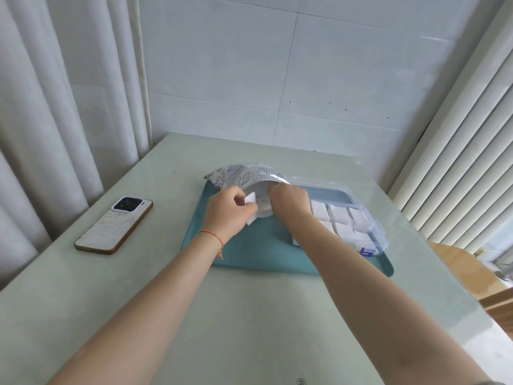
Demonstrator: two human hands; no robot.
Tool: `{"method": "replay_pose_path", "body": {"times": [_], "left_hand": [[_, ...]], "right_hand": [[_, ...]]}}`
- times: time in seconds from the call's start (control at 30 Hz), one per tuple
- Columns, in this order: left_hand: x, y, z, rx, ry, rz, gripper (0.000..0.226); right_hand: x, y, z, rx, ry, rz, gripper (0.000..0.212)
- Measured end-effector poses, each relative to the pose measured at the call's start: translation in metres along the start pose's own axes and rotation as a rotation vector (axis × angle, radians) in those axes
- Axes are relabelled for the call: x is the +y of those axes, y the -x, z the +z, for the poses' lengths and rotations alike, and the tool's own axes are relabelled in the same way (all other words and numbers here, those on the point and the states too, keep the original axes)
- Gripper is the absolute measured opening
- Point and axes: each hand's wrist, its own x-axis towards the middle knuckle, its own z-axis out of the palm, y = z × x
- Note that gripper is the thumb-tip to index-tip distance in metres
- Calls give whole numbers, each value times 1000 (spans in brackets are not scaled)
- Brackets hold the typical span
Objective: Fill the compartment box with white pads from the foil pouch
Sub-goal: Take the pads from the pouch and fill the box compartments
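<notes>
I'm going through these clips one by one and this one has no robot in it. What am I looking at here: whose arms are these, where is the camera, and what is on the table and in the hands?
There is no machine here. The single picture comes from a wide-angle camera worn on a person's head, looking forward and down, so the two bare arms are the wearer's own.

On the pale green table lies a teal tray. On it sit a crinkled foil pouch and, to the right, a clear compartment box with its lid open; several compartments already hold white pads. A phone lies face down to the left, off the tray.

The left hand pinches a white pad at the pouch's mouth. The right hand reaches into the pouch opening; its fingertips are hidden, so what it grips cannot be told.
</notes>
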Motion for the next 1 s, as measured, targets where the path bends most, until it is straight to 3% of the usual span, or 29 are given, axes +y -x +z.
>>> {"method": "replay_pose_path", "body": {"times": [0.17, 0.3, 0.43, 0.5, 0.77, 1.0], "left_hand": [[3, 0, 4, -111, 184, -156, 5], [7, -2, 10, -190, 294, -192, 15], [19, -1, 20, -289, 507, -287, 26], [24, -1, 23, -310, 579, -330, 27], [38, -12, 38, -366, 873, -421, 30], [55, -21, 60, -210, 1257, -452, 30]], "right_hand": [[15, 16, -3, 210, -124, -3, 13], [40, 32, -5, 251, -563, 205, 17], [64, 45, -17, 106, -1176, 364, 13], [73, 50, -20, 20, -1345, 381, 12], [87, 50, -19, -155, -1612, 335, 6], [81, 42, -17, -165, -1896, 440, 8]]}}
